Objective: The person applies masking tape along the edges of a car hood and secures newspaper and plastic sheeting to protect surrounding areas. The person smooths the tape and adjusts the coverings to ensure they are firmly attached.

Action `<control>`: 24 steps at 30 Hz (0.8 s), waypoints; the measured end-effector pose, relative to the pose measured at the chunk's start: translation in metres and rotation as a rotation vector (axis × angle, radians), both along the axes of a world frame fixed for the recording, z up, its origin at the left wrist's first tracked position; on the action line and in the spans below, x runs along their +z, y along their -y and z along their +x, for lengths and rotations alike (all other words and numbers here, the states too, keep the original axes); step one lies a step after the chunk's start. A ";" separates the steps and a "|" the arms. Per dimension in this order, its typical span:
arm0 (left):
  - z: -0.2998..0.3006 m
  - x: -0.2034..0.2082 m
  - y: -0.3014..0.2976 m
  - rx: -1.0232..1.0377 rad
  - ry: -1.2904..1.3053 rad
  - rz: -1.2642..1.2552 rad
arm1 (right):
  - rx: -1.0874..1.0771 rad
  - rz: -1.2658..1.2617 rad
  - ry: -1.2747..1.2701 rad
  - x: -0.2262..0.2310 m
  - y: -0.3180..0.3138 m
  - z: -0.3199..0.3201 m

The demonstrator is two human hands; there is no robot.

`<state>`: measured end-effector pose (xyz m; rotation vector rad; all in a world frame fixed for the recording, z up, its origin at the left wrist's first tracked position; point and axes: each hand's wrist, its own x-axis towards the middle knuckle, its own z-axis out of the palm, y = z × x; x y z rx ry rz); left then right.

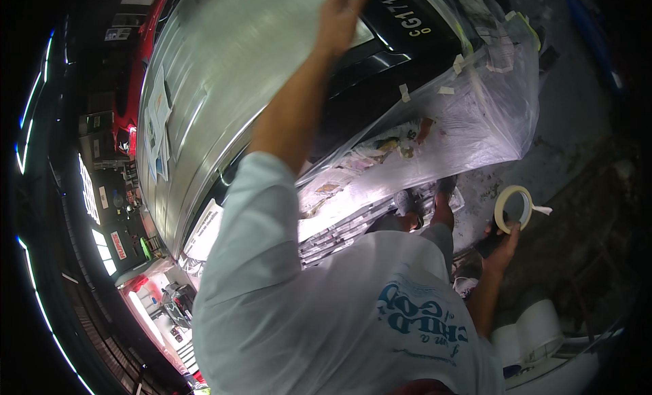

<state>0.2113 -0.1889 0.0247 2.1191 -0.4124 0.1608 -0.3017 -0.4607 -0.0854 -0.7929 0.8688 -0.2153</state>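
Note:
My left hand reaches to the top edge of the view, over the vehicle's pale metal panel where it meets a glossy black part. It is blurred and its fingertips are cut off, so whether it grips anything does not show. Low on the right, my right hand is closed on a roll of cream masking tape, with a short loose end sticking out. A dark thing beside the palm is too dim to name. Clear plastic film hangs off the black part, with small tape pieces on it.
Printed sheets lie on the metal panel at the left. Under the film, papers and colourful packaging show. Shoes stand on the floor below. White cylindrical containers are at the lower right. A red vehicle is at the far left.

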 end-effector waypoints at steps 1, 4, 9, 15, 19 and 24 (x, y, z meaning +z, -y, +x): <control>0.001 -0.013 0.012 -0.053 0.032 -0.044 | 0.008 -0.008 -0.011 -0.002 0.003 0.000; 0.007 -0.051 0.027 -0.131 -0.017 -0.114 | -0.025 -0.067 -0.060 -0.003 0.014 -0.011; -0.001 -0.046 0.007 -0.216 -0.115 0.073 | -0.117 -0.036 -0.150 0.004 0.021 0.001; -0.026 -0.016 -0.047 -0.180 -0.070 0.390 | -0.047 -0.173 -0.114 0.009 0.022 0.029; -0.040 -0.011 -0.078 -0.095 0.158 0.588 | -0.025 -0.158 -0.131 0.006 0.028 0.035; -0.047 -0.007 -0.109 0.061 0.220 0.741 | 0.005 -0.134 -0.101 0.000 0.042 0.034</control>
